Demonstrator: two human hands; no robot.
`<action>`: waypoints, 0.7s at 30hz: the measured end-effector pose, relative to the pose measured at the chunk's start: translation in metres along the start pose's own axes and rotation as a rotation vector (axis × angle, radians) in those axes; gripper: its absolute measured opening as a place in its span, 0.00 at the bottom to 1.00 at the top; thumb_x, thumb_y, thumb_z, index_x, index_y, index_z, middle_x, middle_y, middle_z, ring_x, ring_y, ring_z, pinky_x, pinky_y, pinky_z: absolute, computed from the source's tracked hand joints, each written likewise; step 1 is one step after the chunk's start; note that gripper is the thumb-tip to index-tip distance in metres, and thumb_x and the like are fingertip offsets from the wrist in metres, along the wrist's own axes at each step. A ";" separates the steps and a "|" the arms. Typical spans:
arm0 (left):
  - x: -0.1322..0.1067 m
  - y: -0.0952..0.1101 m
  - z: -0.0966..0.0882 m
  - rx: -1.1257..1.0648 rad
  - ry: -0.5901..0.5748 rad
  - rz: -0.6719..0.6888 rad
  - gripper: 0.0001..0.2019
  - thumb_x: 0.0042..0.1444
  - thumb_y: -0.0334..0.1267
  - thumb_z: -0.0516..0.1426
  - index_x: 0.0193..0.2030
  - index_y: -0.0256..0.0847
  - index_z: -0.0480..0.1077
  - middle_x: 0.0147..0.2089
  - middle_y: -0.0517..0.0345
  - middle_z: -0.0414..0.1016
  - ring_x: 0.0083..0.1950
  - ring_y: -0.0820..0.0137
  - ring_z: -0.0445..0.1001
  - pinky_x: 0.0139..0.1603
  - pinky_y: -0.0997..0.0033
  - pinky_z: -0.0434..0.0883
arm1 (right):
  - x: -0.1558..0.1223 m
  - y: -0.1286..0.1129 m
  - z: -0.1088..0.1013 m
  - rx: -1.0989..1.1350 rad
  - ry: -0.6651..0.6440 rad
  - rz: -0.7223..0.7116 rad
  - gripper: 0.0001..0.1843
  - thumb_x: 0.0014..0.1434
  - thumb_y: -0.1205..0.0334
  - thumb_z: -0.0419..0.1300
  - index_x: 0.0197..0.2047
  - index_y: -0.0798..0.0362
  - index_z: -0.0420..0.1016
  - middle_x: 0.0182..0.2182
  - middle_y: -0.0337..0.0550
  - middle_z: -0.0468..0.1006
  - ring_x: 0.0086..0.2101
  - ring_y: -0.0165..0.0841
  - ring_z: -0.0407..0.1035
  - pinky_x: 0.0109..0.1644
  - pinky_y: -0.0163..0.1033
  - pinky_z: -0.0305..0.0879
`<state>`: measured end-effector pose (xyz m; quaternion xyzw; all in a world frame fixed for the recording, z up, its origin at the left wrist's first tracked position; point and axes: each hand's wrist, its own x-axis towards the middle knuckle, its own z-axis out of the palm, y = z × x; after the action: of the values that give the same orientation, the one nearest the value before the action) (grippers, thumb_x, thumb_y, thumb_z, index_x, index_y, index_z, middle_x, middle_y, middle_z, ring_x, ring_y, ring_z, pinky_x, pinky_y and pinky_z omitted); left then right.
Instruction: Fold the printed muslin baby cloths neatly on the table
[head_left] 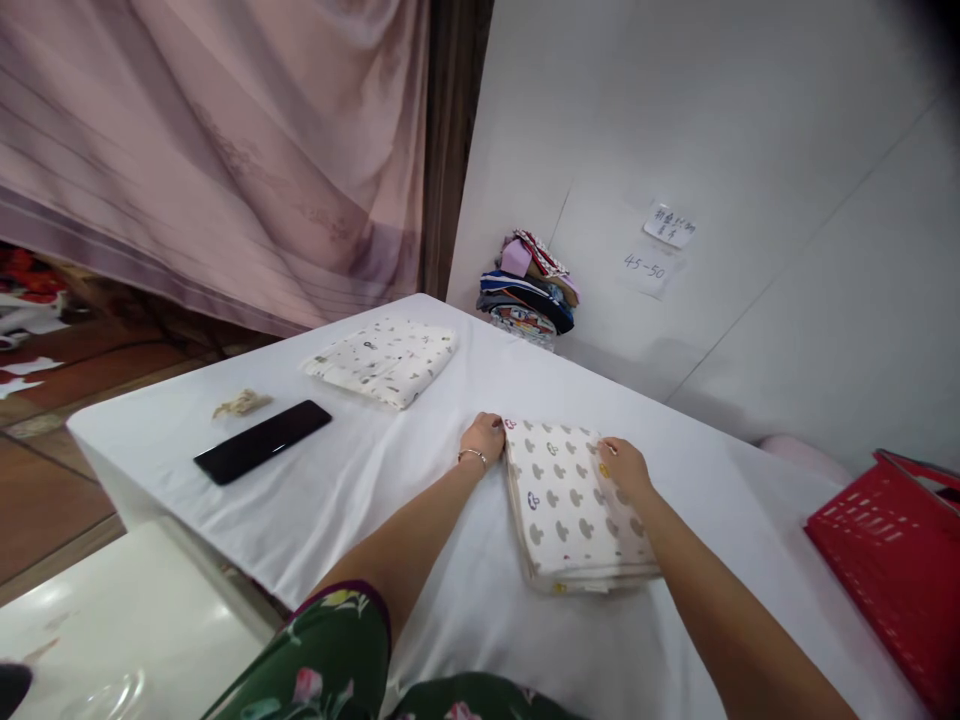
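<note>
A folded white cloth [574,490] with grey mushroom-like prints lies flat in several layers in front of me on the white-covered table [420,590]. My left hand [484,438] is at its far left corner, fingers curled and closed on the edge. At the far right corner my right hand [624,465] grips the cloth with bent fingers, its fingertips partly hidden. Farther off to the left lies a second folded white cloth [386,360] with small scattered prints, apart from both hands.
A black phone [262,441] and a crumpled beige scrap [241,403] lie on the table's left part. Behind the far edge rises a stack of folded clothes [529,285]. A red plastic basket [885,560] stands right. A pink curtain [225,150] hangs left, beside a wall [675,120].
</note>
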<state>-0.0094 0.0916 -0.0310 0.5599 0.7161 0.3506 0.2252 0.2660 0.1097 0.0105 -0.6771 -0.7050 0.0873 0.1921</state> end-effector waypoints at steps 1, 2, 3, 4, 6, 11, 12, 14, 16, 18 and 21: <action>0.000 0.000 0.000 -0.002 0.003 0.006 0.08 0.55 0.40 0.52 0.39 0.45 0.70 0.47 0.59 0.70 0.41 0.70 0.71 0.41 0.73 0.66 | 0.009 0.001 0.002 -0.009 -0.022 0.027 0.18 0.57 0.55 0.49 0.36 0.55 0.76 0.37 0.47 0.77 0.40 0.39 0.70 0.44 0.39 0.62; -0.001 0.000 0.000 -0.004 0.007 0.012 0.08 0.55 0.40 0.53 0.40 0.45 0.69 0.47 0.59 0.70 0.41 0.71 0.71 0.40 0.73 0.66 | 0.016 0.001 0.003 -0.018 -0.045 0.054 0.18 0.57 0.54 0.49 0.33 0.54 0.76 0.34 0.47 0.77 0.37 0.38 0.70 0.40 0.38 0.62; -0.001 0.000 0.001 -0.006 0.011 0.017 0.08 0.55 0.40 0.53 0.41 0.45 0.69 0.47 0.60 0.69 0.40 0.71 0.71 0.40 0.74 0.66 | 0.023 0.001 0.006 -0.024 -0.064 0.081 0.19 0.57 0.52 0.49 0.31 0.54 0.76 0.31 0.46 0.77 0.35 0.37 0.71 0.37 0.36 0.62; -0.001 0.000 0.001 -0.008 0.015 0.020 0.09 0.55 0.40 0.53 0.42 0.46 0.68 0.47 0.60 0.69 0.40 0.72 0.71 0.39 0.74 0.66 | 0.029 0.001 0.008 -0.030 -0.079 0.108 0.20 0.57 0.51 0.49 0.29 0.54 0.76 0.29 0.46 0.77 0.33 0.37 0.71 0.35 0.36 0.61; -0.001 0.000 0.002 -0.008 0.015 0.024 0.10 0.56 0.40 0.53 0.44 0.46 0.68 0.47 0.60 0.68 0.40 0.73 0.71 0.39 0.74 0.66 | 0.039 0.002 0.011 -0.042 -0.099 0.167 0.21 0.55 0.48 0.51 0.28 0.55 0.75 0.29 0.48 0.77 0.32 0.37 0.71 0.32 0.35 0.60; -0.001 -0.001 0.003 0.012 -0.037 0.047 0.09 0.57 0.40 0.51 0.43 0.47 0.69 0.47 0.60 0.68 0.41 0.73 0.71 0.40 0.75 0.65 | 0.055 0.007 0.017 -0.059 -0.130 0.262 0.19 0.52 0.48 0.54 0.29 0.56 0.75 0.32 0.50 0.78 0.33 0.38 0.71 0.30 0.35 0.60; -0.001 -0.001 0.003 0.018 -0.049 0.051 0.09 0.57 0.40 0.51 0.43 0.48 0.70 0.47 0.60 0.68 0.41 0.73 0.71 0.40 0.75 0.65 | 0.056 0.009 0.018 -0.056 -0.133 0.269 0.19 0.52 0.48 0.54 0.30 0.56 0.75 0.32 0.50 0.78 0.32 0.37 0.71 0.30 0.35 0.60; -0.001 -0.001 0.003 0.030 -0.065 0.053 0.09 0.58 0.39 0.51 0.42 0.47 0.70 0.47 0.60 0.68 0.41 0.73 0.71 0.40 0.75 0.65 | 0.058 0.011 0.020 -0.052 -0.135 0.275 0.20 0.54 0.47 0.52 0.30 0.56 0.75 0.31 0.50 0.78 0.32 0.37 0.71 0.30 0.35 0.60; -0.001 -0.001 0.003 0.043 -0.069 0.047 0.10 0.58 0.39 0.50 0.42 0.46 0.70 0.47 0.58 0.67 0.41 0.73 0.71 0.40 0.75 0.65 | 0.059 0.012 0.021 -0.055 -0.124 0.270 0.22 0.54 0.46 0.51 0.31 0.56 0.74 0.31 0.51 0.78 0.32 0.38 0.71 0.30 0.36 0.60; -0.001 0.000 0.004 0.058 -0.069 0.036 0.10 0.58 0.40 0.50 0.42 0.45 0.70 0.48 0.56 0.66 0.42 0.72 0.70 0.41 0.74 0.65 | 0.060 0.011 0.023 -0.064 -0.100 0.258 0.21 0.54 0.45 0.52 0.31 0.56 0.74 0.32 0.52 0.78 0.33 0.38 0.71 0.30 0.36 0.60; 0.000 0.000 0.004 0.076 -0.078 0.034 0.09 0.58 0.39 0.50 0.39 0.43 0.70 0.46 0.55 0.67 0.42 0.71 0.70 0.41 0.73 0.65 | 0.063 0.008 0.025 -0.073 -0.071 0.236 0.18 0.53 0.49 0.54 0.31 0.55 0.73 0.32 0.50 0.77 0.34 0.38 0.71 0.31 0.36 0.59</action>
<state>-0.0064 0.0924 -0.0338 0.5933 0.7102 0.3048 0.2253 0.2631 0.1760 -0.0055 -0.7583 -0.6296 0.1076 0.1308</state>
